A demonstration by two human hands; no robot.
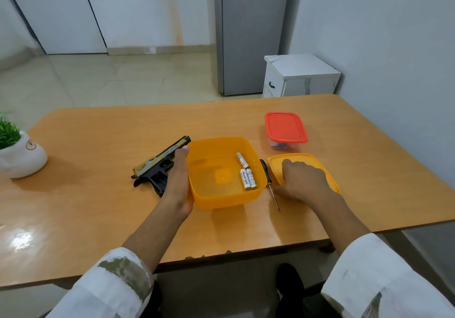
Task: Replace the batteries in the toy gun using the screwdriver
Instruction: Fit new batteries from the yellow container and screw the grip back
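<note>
The left hand [178, 179] presses flat, fingers straight, against the left wall of the orange container [221, 200]. The toy gun [157, 167] lies on its side just beyond that hand. The right hand [304, 181] rests palm-down on the orange lid [274, 167], fingers bent; I cannot tell whether it grips the lid. The screwdriver [267, 174] lies beside its thumb, and three batteries [247, 177] lie inside the container.

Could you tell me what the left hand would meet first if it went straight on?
Likely nothing: the left hand points away between the toy gun and the orange container, toward bare table; it could graze the gun's muzzle.
</note>
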